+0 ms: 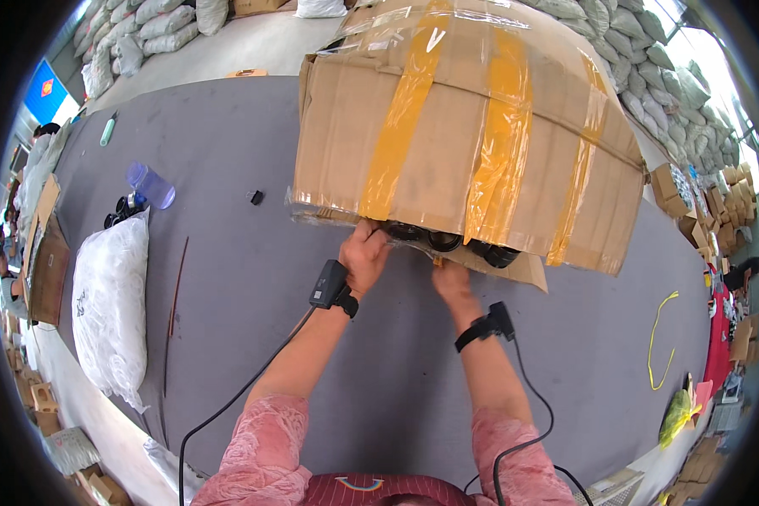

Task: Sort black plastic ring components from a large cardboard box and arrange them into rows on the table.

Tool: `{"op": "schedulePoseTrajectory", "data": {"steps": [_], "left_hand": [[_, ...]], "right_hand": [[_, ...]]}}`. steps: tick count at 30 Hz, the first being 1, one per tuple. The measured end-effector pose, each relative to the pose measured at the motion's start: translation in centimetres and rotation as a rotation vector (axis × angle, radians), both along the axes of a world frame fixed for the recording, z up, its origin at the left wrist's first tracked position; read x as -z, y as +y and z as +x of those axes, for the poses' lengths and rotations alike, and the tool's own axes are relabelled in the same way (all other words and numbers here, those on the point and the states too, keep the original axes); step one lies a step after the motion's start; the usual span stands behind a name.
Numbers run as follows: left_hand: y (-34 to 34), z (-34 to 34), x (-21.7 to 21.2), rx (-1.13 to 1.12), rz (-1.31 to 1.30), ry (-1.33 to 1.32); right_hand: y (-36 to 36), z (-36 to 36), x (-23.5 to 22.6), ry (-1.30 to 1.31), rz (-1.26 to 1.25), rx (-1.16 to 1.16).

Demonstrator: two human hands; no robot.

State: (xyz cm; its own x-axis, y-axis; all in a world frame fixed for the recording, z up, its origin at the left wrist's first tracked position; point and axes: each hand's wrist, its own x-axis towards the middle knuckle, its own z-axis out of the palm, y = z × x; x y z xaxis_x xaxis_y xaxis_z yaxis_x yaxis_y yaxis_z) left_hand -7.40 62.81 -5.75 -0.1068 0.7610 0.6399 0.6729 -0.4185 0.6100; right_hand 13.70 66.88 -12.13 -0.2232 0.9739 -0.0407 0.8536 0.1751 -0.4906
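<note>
A large cardboard box (447, 143) with yellow and clear tape stands tilted on the grey table, its lower near side partly open. Black round parts (444, 241) show in the gap above a loose cardboard flap (519, 268). At the gap's left end, my left hand (365, 257) is closed on the box's lower edge, its fingertips partly hidden. My right hand (453, 282) grips the near edge of the flap, most of its fingers out of sight beneath the cardboard. Both wrists wear black strapped devices with cables.
Left on the table (253, 337) lie a white plastic bag (111, 304), a purple bottle (151, 185), a small black piece (255, 197) and a thin brown strip (177, 291). A yellow cord (652, 346) is at the right. Stacked sacks (164, 29) line the back.
</note>
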Motion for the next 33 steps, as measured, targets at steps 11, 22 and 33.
{"op": "schedulePoseTrajectory", "data": {"steps": [11, 22, 33], "left_hand": [[-2.7, -0.2, 4.0, -0.094, -0.065, 0.095], [-5.8, -0.9, 5.1, 0.003, -0.431, 0.131], [-0.7, -12.3, 3.3, -0.502, 0.026, -0.259]], "right_hand": [[-8.0, 5.7, -1.9, 0.17, 0.211, -0.28], [-10.0, 9.9, -2.3, 0.214, -0.154, -0.167], [-4.6, 16.0, -4.1, 0.977, 0.005, 0.673]]}}
